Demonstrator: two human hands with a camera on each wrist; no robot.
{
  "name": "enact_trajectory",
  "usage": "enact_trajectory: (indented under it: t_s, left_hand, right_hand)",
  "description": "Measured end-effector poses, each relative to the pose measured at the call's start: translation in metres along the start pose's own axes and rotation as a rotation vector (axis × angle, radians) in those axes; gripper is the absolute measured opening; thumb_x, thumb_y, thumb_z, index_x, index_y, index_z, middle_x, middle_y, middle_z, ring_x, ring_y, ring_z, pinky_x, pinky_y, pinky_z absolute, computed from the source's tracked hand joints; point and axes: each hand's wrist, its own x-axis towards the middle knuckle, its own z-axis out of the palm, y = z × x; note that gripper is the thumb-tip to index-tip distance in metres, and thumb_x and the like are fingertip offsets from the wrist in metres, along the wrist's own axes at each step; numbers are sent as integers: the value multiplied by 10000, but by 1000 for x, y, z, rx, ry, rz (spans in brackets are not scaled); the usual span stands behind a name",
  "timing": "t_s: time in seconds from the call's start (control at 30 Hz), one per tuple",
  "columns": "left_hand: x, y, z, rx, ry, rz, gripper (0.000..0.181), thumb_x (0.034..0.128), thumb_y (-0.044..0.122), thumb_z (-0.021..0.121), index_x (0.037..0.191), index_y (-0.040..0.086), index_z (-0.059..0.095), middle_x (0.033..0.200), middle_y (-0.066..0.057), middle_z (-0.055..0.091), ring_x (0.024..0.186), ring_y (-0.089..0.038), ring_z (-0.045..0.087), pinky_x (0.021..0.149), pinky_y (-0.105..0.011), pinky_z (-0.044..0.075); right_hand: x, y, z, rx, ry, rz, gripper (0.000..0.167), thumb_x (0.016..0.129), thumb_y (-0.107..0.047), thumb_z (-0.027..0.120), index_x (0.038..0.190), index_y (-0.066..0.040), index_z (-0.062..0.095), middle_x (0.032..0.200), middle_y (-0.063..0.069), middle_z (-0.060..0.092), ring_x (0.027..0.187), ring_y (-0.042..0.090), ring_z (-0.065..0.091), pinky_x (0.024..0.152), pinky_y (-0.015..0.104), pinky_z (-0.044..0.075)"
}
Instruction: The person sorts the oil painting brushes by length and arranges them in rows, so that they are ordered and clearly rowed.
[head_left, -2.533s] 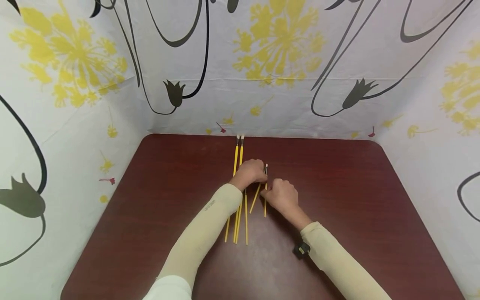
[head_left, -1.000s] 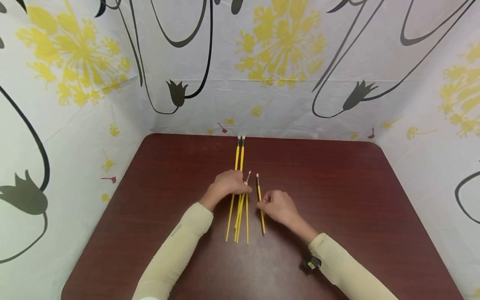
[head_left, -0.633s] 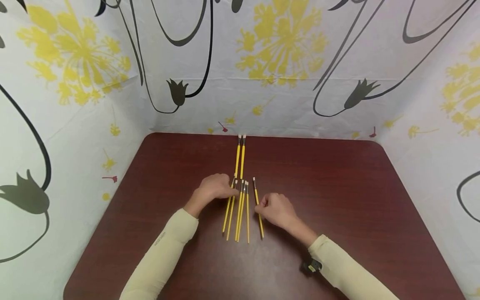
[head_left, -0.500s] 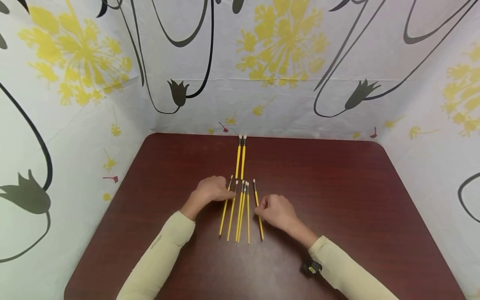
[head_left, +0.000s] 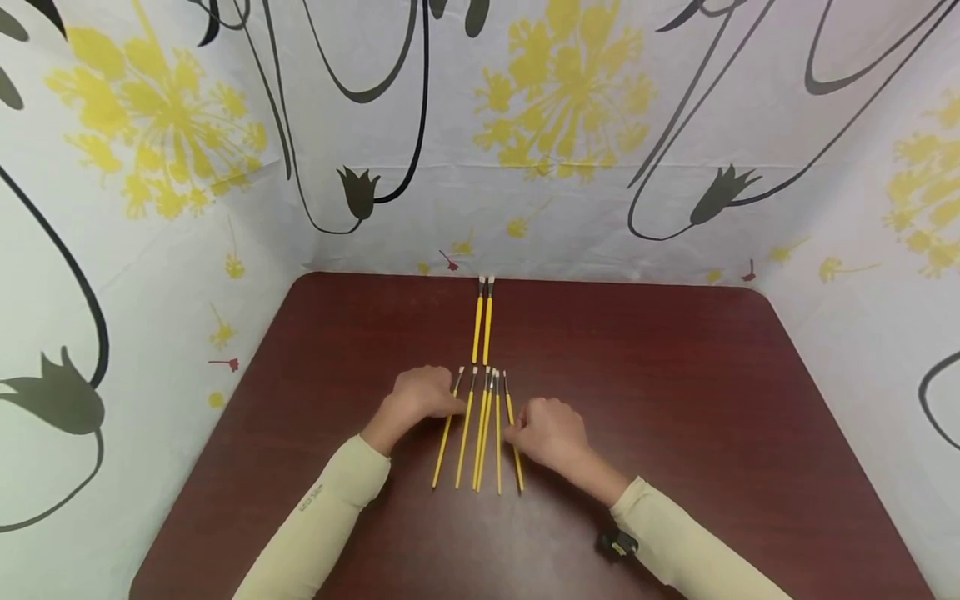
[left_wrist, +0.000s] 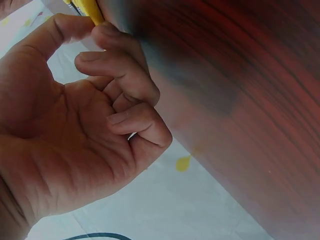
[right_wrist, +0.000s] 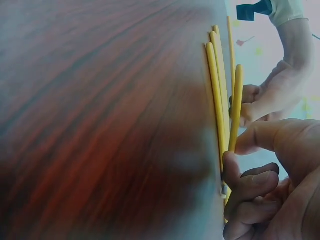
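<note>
In the head view, my left hand (head_left: 426, 393) pinches a thin yellow-handled paintbrush (head_left: 442, 454) at the left end of a fanned row. The left wrist view shows thumb and index finger meeting on its yellow handle (left_wrist: 89, 9), the other fingers curled. My right hand (head_left: 551, 429) pinches another thin paintbrush (head_left: 518, 473) at the row's right end; its handle (right_wrist: 237, 100) tilts up between the fingertips in the right wrist view. Between the hands lie several thin paintbrushes (head_left: 465, 442), bristles pointing away, two of them touching or crossing.
Two larger yellow paintbrushes (head_left: 488, 329) lie side by side behind the row, bristles at the far edge of the dark red-brown table (head_left: 637, 350). A patterned white cloth (head_left: 420, 225) surrounds the table. A small black device (head_left: 619, 544) hangs at the right wrist.
My left hand carried its brush leftward over the row from near the right hand to the left end. The right hand's brush shifted left and nearer to me.
</note>
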Motion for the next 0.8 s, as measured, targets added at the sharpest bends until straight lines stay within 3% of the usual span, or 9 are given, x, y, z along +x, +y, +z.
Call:
enact_trajectory:
  t_s: [0.13,0.33,0.5,0.8]
  left_hand:
    - [0,6,2,41,-7,-8,419,899,426,707,629,181,502,622,15,476,580,-165,454,559,-350,392]
    - [1,13,2,66,11,-34,360,902,451,733,723,153,639,714,-22,624,638,-181,552,605,-377,467]
    - [3,16,2,82,19,-40,317,876,434,759,796,134,694,747,-32,665,655,-184,588,624,-388,505]
    - [3,18,4,86,25,-45,303,883,411,755,773,140,676,716,-19,637,632,-175,560,598,-370,480]
  right_hand:
    - [0,-3,1,-42,8,-1,525,847,-365,728,467,-261,380,458,-141,264,478,89,250,457,295,226]
    - [1,-6,2,-94,-14,20,493,834,-381,715,468,-265,406,465,-131,294,486,113,321,463,330,305]
    - [2,-7,2,-108,-44,33,493,825,-387,722,473,-255,403,474,-116,296,495,128,345,461,348,330]
    - [2,-8,6,-178,-28,29,484,829,-450,756,523,-220,459,548,-26,456,527,201,496,475,411,404]
